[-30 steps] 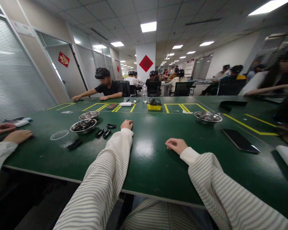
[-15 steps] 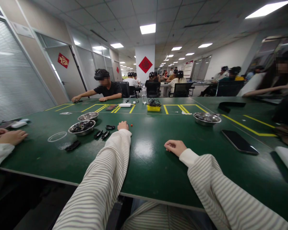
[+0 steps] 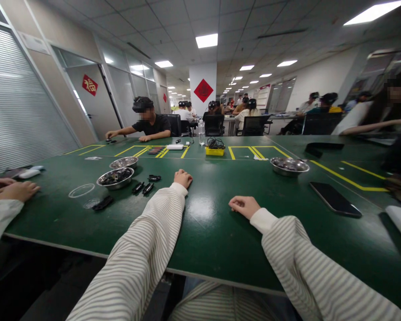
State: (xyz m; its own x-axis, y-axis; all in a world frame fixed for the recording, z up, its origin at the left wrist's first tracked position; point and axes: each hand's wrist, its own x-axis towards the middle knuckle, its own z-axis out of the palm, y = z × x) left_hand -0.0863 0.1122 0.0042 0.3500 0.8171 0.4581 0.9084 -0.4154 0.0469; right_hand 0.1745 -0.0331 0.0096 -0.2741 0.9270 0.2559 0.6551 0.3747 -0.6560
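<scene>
My left hand (image 3: 183,178) rests on the green table with its fingers curled down. The small orange piece seen beside it earlier no longer shows, and whatever lies under the fingers is hidden. Left of that hand lie several small black plastic parts (image 3: 148,188). Past them stands a metal bowl (image 3: 115,186) full of dark parts. My right hand (image 3: 244,206) lies on its side on the tabletop, its fingers loosely curled, and nothing shows in them.
Behind the full bowl is a second metal bowl (image 3: 124,159). A clear plastic cup (image 3: 91,203) lies at left near a co-worker's hands (image 3: 20,191). To the right are another bowl of parts (image 3: 289,171) and a phone (image 3: 334,199). A yellow box of cables (image 3: 214,151) stands ahead.
My left hand has shifted right, over the spot where the orange piece was. My right hand has stayed put. The co-worker across the table has drawn one hand slightly inward.
</scene>
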